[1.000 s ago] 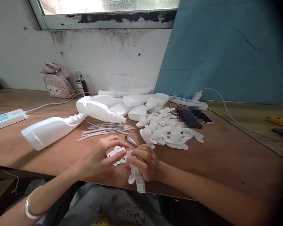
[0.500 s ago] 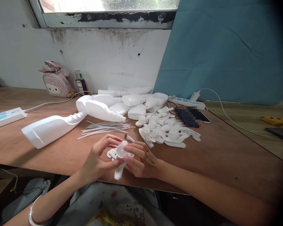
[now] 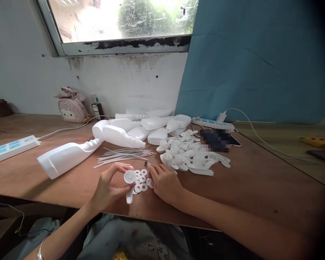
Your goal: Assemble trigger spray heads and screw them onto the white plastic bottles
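Observation:
A white spray trigger head (image 3: 129,177) is pinched between the thumb and fingers of my left hand (image 3: 109,187), its round cap opening turned towards me. Several flat white ring washers (image 3: 143,187) lie on the table between my hands. My right hand (image 3: 166,184) rests low on the table beside them, fingers together and bent. Its fingertips close on a thin clear rod with a dark metallic end (image 3: 147,163); the rest of the rod and my thumb are hidden under the hand.
White plastic tubes (image 3: 121,155) lie beyond my hands. Several white bottles (image 3: 70,159) lie behind and to the left. More trigger heads (image 3: 202,166) are piled at the right, near dark phones (image 3: 215,140). Power strips (image 3: 13,148) with cables flank the table (image 3: 233,195).
My right hand has let go of the trigger head and moved right, onto the rod. My left hand holds the trigger head further left, uncovering the washers. The camera has tilted up.

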A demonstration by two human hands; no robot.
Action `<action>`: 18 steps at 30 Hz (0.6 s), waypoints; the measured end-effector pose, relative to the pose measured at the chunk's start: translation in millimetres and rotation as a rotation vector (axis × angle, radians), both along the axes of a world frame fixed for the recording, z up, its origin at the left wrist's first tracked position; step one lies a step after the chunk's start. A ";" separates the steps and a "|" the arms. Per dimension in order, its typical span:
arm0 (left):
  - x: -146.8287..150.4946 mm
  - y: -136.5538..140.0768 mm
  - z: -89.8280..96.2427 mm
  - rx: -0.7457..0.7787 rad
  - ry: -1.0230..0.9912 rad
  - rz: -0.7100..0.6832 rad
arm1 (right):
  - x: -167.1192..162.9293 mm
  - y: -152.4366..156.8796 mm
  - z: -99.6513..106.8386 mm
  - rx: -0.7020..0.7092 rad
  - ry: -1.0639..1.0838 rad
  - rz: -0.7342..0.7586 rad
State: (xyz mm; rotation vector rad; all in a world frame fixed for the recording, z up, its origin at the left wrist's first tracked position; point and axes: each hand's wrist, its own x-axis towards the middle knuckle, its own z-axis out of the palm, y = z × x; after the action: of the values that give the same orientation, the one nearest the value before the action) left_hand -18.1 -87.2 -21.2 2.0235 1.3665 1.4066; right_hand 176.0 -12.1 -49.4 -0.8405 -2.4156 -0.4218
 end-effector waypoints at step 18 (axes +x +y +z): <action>12.1 -6.7 -10.7 0.095 0.189 -0.112 | 9.3 -3.3 4.8 0.264 0.326 0.453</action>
State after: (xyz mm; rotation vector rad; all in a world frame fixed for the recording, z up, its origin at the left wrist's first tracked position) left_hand -6.0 -93.9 -31.9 2.3070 1.2575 1.2824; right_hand 185.3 -15.4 -44.6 -0.2126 -2.1004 -0.3789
